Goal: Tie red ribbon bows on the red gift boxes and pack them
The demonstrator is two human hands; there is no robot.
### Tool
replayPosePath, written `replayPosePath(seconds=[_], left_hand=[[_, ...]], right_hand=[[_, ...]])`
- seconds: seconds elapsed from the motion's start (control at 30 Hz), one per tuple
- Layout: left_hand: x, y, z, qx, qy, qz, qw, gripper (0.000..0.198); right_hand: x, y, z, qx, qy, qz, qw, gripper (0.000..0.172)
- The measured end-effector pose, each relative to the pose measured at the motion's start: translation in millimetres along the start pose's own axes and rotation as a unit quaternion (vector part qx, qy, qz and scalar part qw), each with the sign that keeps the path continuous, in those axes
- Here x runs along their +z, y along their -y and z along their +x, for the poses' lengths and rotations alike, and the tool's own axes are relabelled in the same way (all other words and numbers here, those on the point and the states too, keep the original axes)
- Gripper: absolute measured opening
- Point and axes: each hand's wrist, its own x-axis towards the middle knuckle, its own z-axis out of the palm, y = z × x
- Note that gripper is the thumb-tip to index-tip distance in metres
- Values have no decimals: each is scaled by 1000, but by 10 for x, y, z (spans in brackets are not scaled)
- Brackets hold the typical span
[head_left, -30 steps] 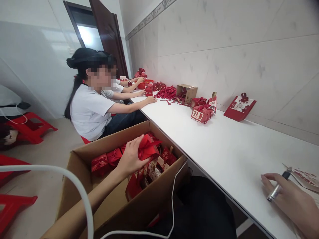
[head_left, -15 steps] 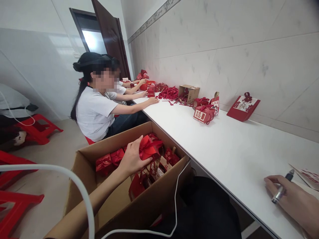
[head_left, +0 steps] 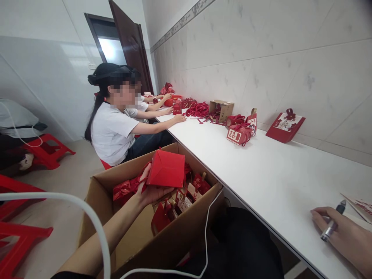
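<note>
My left hand (head_left: 149, 190) grips a red gift box (head_left: 166, 169) and holds it tilted, flat underside up, just above an open cardboard carton (head_left: 186, 228) on the floor beside the table. The carton holds several red ribboned gift boxes (head_left: 128, 188). My right hand (head_left: 343, 236) rests on the white table (head_left: 261, 170) at the lower right, fingers closed round a silver and black pen (head_left: 333, 226). The corner of a red-printed card (head_left: 360, 205) lies just beyond that hand.
A person in a white shirt (head_left: 112, 131) sits further along the table, hands on it; another person's arms show behind. Red ribbons (head_left: 199, 109), a small brown box (head_left: 222, 109), red gift boxes (head_left: 240, 133) and a flat red box (head_left: 285, 126) lie near the wall. Red stools (head_left: 46, 149) stand at left.
My left hand has lifted the red gift box out of the carton and turned it over, so its flat underside faces up. My right hand with the pen has stayed on the table.
</note>
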Motion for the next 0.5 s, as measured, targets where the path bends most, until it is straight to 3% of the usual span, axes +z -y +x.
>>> replayPosePath(seconds=[0.3, 0.5], left_hand=[[-85, 29, 0, 12, 33, -6, 999, 53], [-28, 50, -21, 2, 44, -26, 999, 53]], right_hand=[[153, -298, 123, -56, -18, 8, 998, 26], [203, -406, 182, -89, -31, 5, 996, 20]])
